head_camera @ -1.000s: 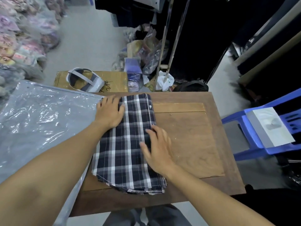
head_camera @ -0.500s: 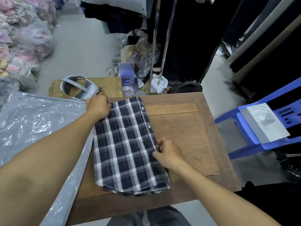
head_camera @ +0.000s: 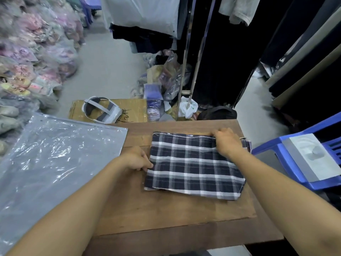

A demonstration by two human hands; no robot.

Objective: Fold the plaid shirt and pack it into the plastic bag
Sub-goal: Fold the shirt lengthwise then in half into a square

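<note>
The dark blue and white plaid shirt (head_camera: pixel 191 167) lies folded into a wide rectangle on the wooden table (head_camera: pixel 166 215), its buttoned edge along the far side. My left hand (head_camera: pixel 137 159) pinches the shirt's left edge with curled fingers. My right hand (head_camera: pixel 227 143) grips the far right corner, fingers closed over the fabric. A large clear plastic bag (head_camera: pixel 51 163) lies flat to the left, its near right corner overlapping the table's left side.
A blue plastic chair (head_camera: pixel 299 163) with a grey-white box stands to the right of the table. Behind the table sit a cardboard box (head_camera: pixel 134 109) with a white headset, bagged clutter and a metal rack. Bagged clothes pile up at the far left.
The shirt has turned from lying lengthwise away from me to lying crosswise and sits further right. My left hand went from the far corner to the left edge, my right hand to the far right corner.
</note>
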